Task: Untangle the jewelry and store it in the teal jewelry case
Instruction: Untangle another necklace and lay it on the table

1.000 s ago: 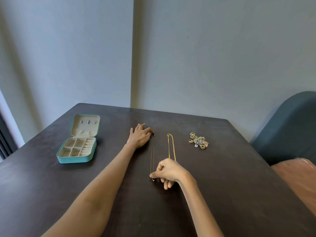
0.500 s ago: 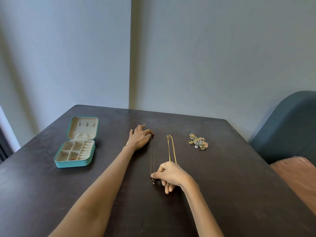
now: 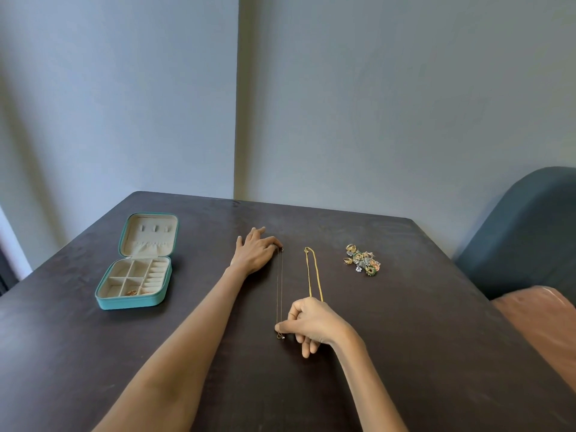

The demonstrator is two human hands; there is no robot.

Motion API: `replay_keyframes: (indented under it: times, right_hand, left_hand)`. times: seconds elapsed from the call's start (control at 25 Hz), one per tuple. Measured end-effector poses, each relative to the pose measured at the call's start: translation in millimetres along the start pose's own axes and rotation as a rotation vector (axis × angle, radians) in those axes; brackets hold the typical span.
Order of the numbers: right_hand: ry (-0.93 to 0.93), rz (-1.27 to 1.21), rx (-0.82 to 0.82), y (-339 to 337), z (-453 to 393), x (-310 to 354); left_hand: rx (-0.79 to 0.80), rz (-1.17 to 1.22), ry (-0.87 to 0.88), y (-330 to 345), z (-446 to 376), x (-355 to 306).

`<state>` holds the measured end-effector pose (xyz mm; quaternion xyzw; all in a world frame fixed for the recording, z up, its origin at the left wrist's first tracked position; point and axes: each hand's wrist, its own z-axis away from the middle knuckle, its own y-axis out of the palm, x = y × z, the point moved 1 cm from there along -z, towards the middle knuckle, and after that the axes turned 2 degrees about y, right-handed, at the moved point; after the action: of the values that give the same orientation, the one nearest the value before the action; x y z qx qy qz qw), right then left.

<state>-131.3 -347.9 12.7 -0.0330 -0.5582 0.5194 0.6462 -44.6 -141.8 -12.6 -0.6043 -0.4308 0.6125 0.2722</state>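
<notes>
1. Thin dark necklace point(image 3: 280, 288) stretched straight on the dark tabletop point(image 3: 420, 322), running from far end to near end between both hands.
2. Left hand point(image 3: 254, 254) flat, fingers extended, fingertip pressing the chain's far end down.
3. Right hand point(image 3: 311, 325) curled in a pinching grip on the chain's near end, small pendant just below the fingertips.
4. Gold necklace point(image 3: 313, 272) lying just right of it, near end hidden behind the right hand.
5. Tangled jewelry pile point(image 3: 361, 260) farther right.
6. Teal jewelry case point(image 3: 137, 266) open at left, well apart.

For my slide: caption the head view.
Left hand and right hand stretch a thin necklace straight beside the open teal case.
</notes>
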Motion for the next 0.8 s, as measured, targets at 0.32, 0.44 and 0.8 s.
replay_keyframes:
  times: [0.32,0.44,0.8]
  right_hand:
    - [0.006,-0.004,-0.003,1.2,0.2,0.3]
    - [0.018,-0.044,-0.008,0.5,1.4,-0.4]
    - [0.003,0.021,0.021,0.3,0.2,-1.4]
  left_hand:
    - [0.004,0.012,0.003,-0.5,1.7,0.7]
    - [0.0,0.028,0.018,-1.9,3.4,0.0]
    - [-0.011,-0.012,0.014,-1.4,4.2,-1.8]
